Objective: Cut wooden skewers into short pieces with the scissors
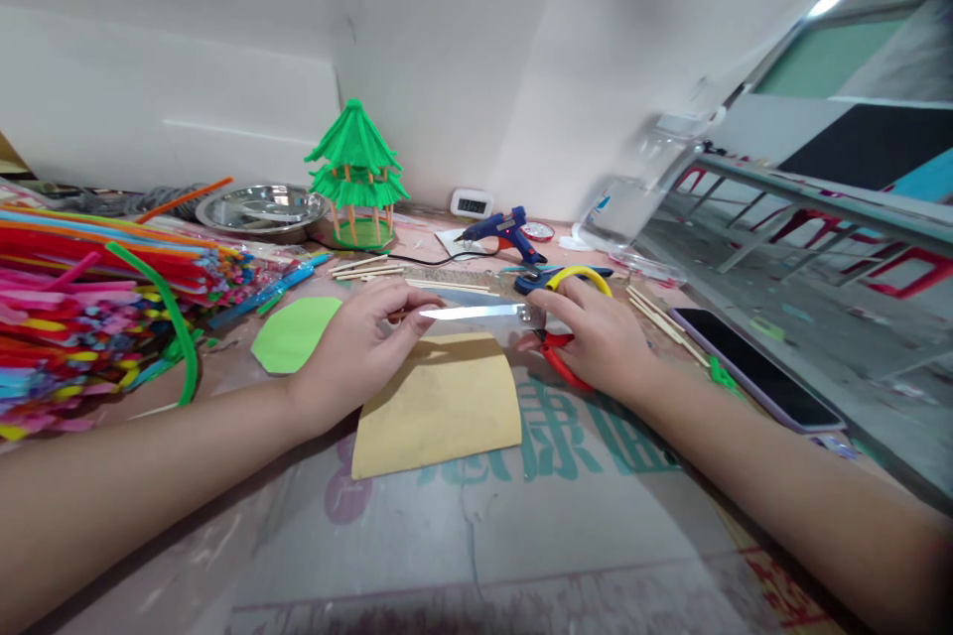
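My right hand (pixel 600 327) is closed around a pair of scissors (pixel 476 313). A red handle loop shows below the hand, and their bright blade points left above the yellow paper. A yellow loop arches behind the fingers; whether it belongs to the same scissors I cannot tell. My left hand (pixel 364 342) is closed in a pinch beside the blade tip. Something small and brownish shows between its thumb and fingers, mostly hidden. Under both hands lies a sheet of yellow paper (pixel 439 407) with a curved right edge. Left of it is a light green paper polygon (pixel 294 335).
Bundles of colourful pipe cleaners (pixel 89 327) fill the left side. Behind stand a metal dish (pixel 260 208), a green-roofed model pavilion (pixel 357 174), a small digital clock (pixel 472 203) and a blue glue gun (pixel 498 230). Thin wooden sticks (pixel 666 322) and a phone (pixel 755 367) lie right.
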A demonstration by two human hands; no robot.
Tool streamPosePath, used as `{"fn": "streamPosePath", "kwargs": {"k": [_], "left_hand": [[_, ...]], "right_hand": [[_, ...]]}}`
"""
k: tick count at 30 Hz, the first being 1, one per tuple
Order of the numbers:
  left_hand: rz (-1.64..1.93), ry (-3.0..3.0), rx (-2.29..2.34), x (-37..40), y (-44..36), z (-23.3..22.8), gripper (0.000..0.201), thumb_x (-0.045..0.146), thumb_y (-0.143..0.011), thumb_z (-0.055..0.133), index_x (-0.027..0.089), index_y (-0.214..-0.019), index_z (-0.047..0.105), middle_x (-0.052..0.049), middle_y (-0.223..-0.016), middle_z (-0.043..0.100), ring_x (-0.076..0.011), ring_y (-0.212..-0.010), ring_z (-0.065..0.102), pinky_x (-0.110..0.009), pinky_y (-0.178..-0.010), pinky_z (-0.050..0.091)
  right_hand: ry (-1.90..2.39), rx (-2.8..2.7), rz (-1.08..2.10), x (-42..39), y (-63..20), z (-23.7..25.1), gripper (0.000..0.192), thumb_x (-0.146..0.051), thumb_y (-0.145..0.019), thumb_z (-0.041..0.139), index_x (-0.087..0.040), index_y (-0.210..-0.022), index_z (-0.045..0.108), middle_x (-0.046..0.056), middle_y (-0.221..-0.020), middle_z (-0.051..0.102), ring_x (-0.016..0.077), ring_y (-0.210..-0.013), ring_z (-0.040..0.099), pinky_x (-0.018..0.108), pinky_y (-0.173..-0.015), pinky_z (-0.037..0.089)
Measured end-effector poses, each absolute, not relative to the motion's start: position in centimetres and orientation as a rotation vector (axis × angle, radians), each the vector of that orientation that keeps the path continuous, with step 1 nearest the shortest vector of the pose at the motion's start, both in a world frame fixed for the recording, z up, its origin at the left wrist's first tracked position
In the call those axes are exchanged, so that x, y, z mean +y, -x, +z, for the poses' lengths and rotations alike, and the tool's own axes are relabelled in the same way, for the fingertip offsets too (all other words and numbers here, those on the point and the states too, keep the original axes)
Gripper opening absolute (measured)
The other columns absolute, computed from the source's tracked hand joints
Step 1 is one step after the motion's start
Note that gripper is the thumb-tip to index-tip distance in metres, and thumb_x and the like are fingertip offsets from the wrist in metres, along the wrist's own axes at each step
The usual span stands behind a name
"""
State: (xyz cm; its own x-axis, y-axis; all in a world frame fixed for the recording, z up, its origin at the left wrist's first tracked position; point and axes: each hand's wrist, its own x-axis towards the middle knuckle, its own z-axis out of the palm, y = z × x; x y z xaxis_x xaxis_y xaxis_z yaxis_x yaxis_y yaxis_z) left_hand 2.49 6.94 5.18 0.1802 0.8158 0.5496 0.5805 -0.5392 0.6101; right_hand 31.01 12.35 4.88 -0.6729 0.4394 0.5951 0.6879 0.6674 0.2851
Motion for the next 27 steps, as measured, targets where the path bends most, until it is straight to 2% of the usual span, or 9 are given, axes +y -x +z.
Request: {"fn": "streamPosePath", "kwargs": {"k": [14, 20, 24, 27], "left_hand": [[1.323, -2.234, 1.285, 7.00, -2.40, 4.99, 0.022, 0.033, -0.096, 0.053, 0.021, -0.095, 0.071, -0.003, -0.091, 0.073, -0.0206, -0.089, 0.065, -0.033, -0.082, 0.049], [1.308, -2.207, 1.303, 7.13, -2.50, 4.97, 0.021, 0.031, -0.095, 0.052, 0.022, -0.084, 0.068, -0.002, -0.084, 0.071, -0.0198, -0.085, 0.064, -0.032, -0.079, 0.048], [1.305, -2.197, 1.284, 7.24, -2.42, 4.85, 0.022, 0.034, -0.096, 0.053, 0.021, -0.096, 0.071, -0.004, -0.094, 0.073, -0.0210, -0.091, 0.065, -0.034, -0.085, 0.049], [1.298, -2.197, 1.280, 7.30, -2.31, 4.69, 0.022, 0.033, -0.096, 0.052, 0.020, -0.095, 0.071, -0.003, -0.093, 0.073, -0.0208, -0.091, 0.065, -0.034, -0.085, 0.048]], "right_hand": [[0.878, -2.402, -0.730, 12.35, -31.08, 4.74, 0.034, -0.048, -0.089, 0.066, -0.017, -0.104, 0.069, 0.008, -0.086, 0.064, 0.0211, -0.072, 0.057, 0.030, -0.057, 0.033], [0.922, -2.433, -0.620, 12.36, -31.08, 4.56, 0.033, -0.046, -0.090, 0.065, -0.018, -0.107, 0.067, 0.008, -0.092, 0.069, 0.0222, -0.079, 0.062, 0.030, -0.059, 0.037], [0.885, -2.416, -0.660, 12.40, -31.02, 4.66, 0.039, -0.051, -0.090, 0.065, -0.017, -0.108, 0.068, 0.008, -0.089, 0.066, 0.0225, -0.077, 0.061, 0.030, -0.060, 0.037], [0.854, -2.402, -0.687, 12.41, -31.02, 4.73, 0.042, -0.054, -0.091, 0.063, -0.016, -0.107, 0.069, 0.009, -0.087, 0.064, 0.0221, -0.075, 0.059, 0.030, -0.059, 0.035]]}}
